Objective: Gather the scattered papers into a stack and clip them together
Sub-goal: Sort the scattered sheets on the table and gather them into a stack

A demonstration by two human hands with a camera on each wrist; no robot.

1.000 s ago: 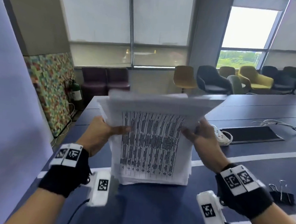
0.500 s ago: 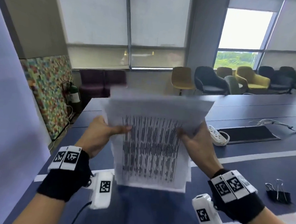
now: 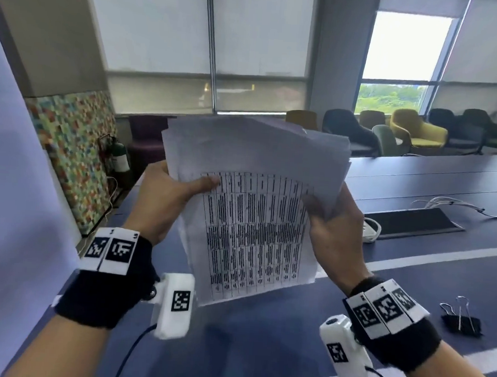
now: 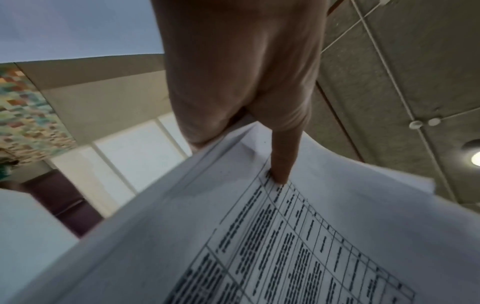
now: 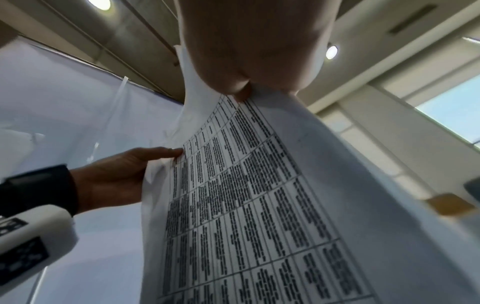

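Observation:
A stack of white papers (image 3: 251, 217) with a printed table on the front sheet stands upright in the air above the dark blue table (image 3: 233, 346). My left hand (image 3: 169, 195) grips the stack's left edge, thumb pressed on the front sheet. My right hand (image 3: 331, 227) grips the right edge, thumb in front. The stack's top bends away from me. In the left wrist view my left thumb (image 4: 281, 162) presses on the papers (image 4: 298, 236). The right wrist view shows the papers (image 5: 259, 195) from below, with the left hand (image 5: 116, 174). A black binder clip (image 3: 462, 322) lies on the table to the right.
A white power strip (image 3: 370, 229) and a black recessed panel (image 3: 412, 223) sit on the table behind my right hand, with white cables (image 3: 453, 206) beyond. Chairs (image 3: 417, 131) line the windows. A white screen (image 3: 16, 205) stands close on the left.
Both hands lifted the stack off the table and tilted it; its lower edge now hangs above the surface. The grip on both edges is unchanged.

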